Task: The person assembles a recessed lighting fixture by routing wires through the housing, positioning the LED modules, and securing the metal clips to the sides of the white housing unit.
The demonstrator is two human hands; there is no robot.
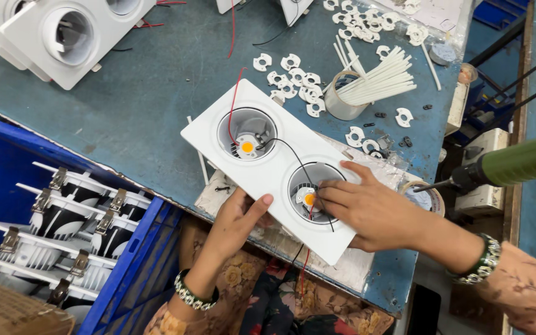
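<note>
Both hands work a white twin downlight housing (277, 167) at the table's (150, 105) centre. My left hand (237, 220), at six o'clock, grips its near edge, thumb on top. My right hand (367, 208), at four o'clock, presses loosely curled fingertips onto the orange LED chip (309, 199). Seating seems underway; fixing it likely needs the green screwdriver (516, 162) at three o'clock.

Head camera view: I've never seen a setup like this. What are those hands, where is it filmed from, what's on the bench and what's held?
One camera on the person's head looks down at a blue-green workbench. The left hand grips the near edge of a white twin downlight housing. The right hand reaches its fingertips into the nearer round opening, at a small yellow LED chip. Small white plastic rings, white sticks in a tape roll and a green power screwdriver lie around. A blue crate holds more fittings.
</note>
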